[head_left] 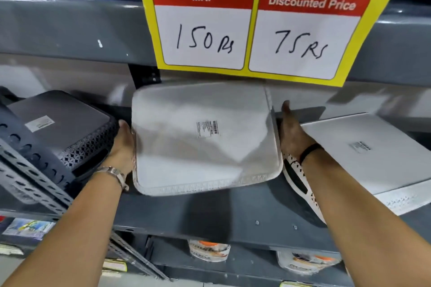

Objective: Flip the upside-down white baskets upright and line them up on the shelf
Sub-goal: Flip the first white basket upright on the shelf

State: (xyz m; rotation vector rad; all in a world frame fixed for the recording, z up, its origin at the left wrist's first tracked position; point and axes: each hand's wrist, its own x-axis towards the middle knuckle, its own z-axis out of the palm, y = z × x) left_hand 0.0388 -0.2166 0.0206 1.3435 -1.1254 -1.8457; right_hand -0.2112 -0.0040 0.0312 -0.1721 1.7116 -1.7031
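Note:
A white basket (203,140) is held off the grey shelf (221,212), its flat base with a barcode label tilted towards me. My left hand (122,147) presses against its left side. My right hand (292,133) presses its right side, fingers pointing up. The basket looks blurred from motion. A second white basket (373,154) lies upside down on the shelf at the right, base up with a small label; its perforated wall shows beside my right wrist.
A dark grey upside-down basket (63,128) sits at the left, close to my left hand. A yellow price sign (256,25) hangs from the shelf above, just over the held basket. A perforated metal upright (35,175) slants at the left. Packaged goods sit on the lower shelf.

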